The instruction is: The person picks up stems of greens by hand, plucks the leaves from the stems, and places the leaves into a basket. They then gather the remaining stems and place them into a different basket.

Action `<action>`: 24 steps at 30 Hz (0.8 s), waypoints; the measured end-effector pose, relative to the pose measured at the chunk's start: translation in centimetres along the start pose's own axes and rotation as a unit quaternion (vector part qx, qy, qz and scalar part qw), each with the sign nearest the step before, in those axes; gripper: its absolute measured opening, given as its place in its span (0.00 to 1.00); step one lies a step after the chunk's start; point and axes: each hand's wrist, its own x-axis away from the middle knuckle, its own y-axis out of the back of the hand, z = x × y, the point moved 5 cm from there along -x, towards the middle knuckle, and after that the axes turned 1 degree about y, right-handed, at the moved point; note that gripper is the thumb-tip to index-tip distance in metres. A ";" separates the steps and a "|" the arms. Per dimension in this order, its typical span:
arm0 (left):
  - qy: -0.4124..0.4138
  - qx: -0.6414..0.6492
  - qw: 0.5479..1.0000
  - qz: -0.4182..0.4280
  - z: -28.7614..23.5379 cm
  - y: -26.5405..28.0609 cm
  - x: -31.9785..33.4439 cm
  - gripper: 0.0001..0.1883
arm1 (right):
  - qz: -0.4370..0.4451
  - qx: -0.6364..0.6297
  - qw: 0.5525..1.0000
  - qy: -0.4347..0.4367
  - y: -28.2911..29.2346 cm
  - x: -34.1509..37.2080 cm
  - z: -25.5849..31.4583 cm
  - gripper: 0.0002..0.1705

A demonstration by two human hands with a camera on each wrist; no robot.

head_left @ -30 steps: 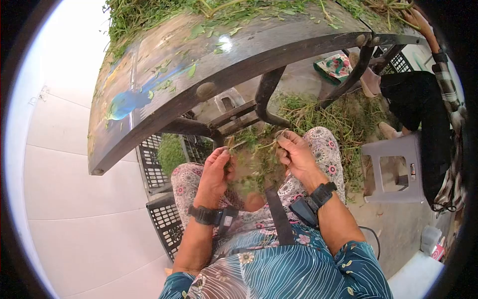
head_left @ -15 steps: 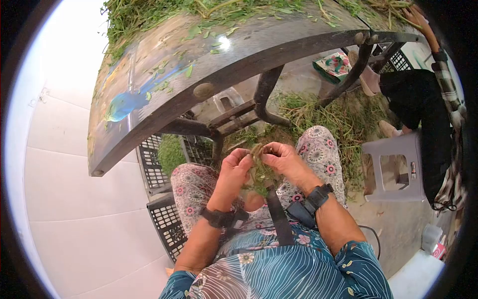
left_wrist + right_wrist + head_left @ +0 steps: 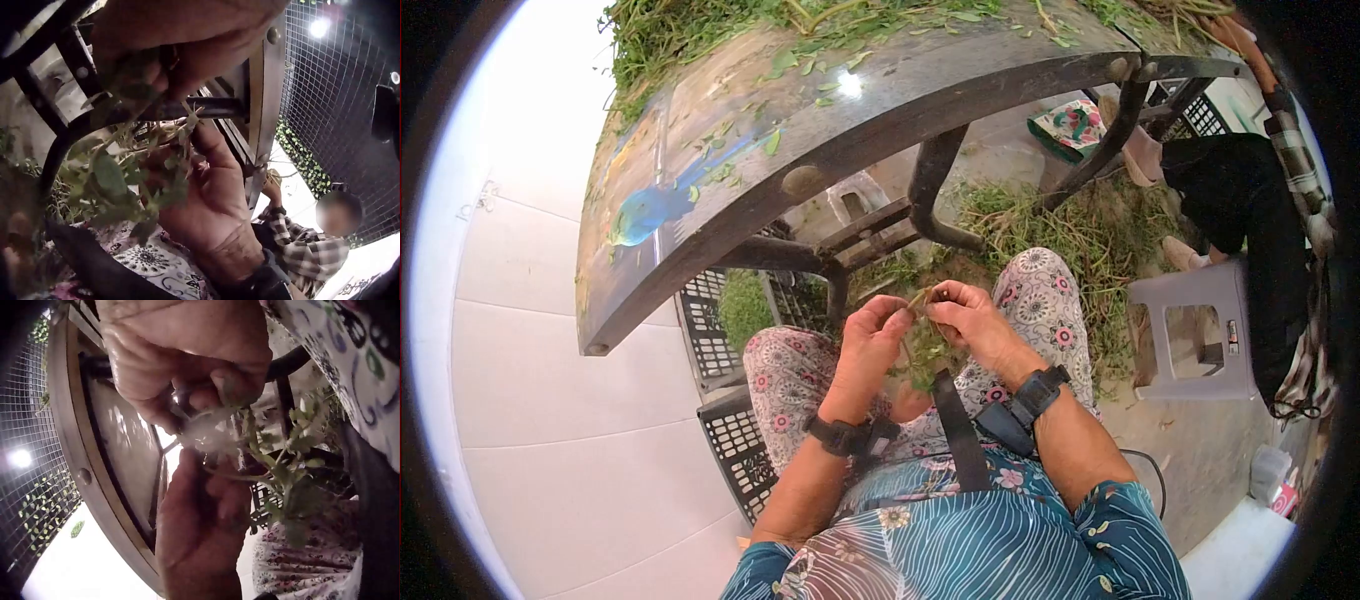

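Observation:
Above the lap, the left hand point(image 3: 870, 345) and the right hand point(image 3: 975, 325) are close together, fingertips nearly meeting. Both pinch a small leafy green sprig point(image 3: 922, 375), whose leaves hang below the fingers. In the left wrist view the sprig point(image 3: 112, 178) spreads beside the right hand point(image 3: 206, 200), with the left hand point(image 3: 187, 44) above it. From the right wrist, stems run between the right hand point(image 3: 187, 350) and the left hand point(image 3: 203, 531), and leaves point(image 3: 287, 481) stick out to one side. The stem ends are partly hidden by the fingers.
A wooden table point(image 3: 730, 215) with scattered leaves and greens arches in front. Under it lie a heap of stems point(image 3: 1090, 240) and black crates point(image 3: 735, 450). On the right, another person point(image 3: 1240, 200) is beside a grey stool point(image 3: 1190, 330).
The hands were apart a second ago, each with plant pieces; they came together over the lap by half a second ago. Since then they have shifted only slightly.

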 end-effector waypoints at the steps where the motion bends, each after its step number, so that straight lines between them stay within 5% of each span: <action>1: -0.003 -0.013 1.000 0.002 -0.1 0.1 0.0 0.05 | -0.005 0.003 1.000 0.003 -0.1 0.1 0.1 0.05; 8: -0.007 -0.062 0.998 0.003 -1.0 0.4 0.5 0.06 | -0.063 0.121 0.987 0.082 1.0 -1.0 -0.5 0.05; 11: 0.006 -0.044 0.999 -0.009 -1.8 1.2 0.9 0.07 | -0.158 0.190 0.966 0.082 3.1 -1.6 -1.3 0.05; 14: 0.013 0.008 1.000 -0.014 -1.8 2.2 0.7 0.06 | -0.109 -0.062 0.992 -0.003 2.3 -0.4 0.2 0.06; 24: -0.021 0.014 1.000 0.003 0.3 0.1 -0.1 0.08 | 0.011 -0.083 0.996 -0.043 0.4 -0.1 -0.4 0.06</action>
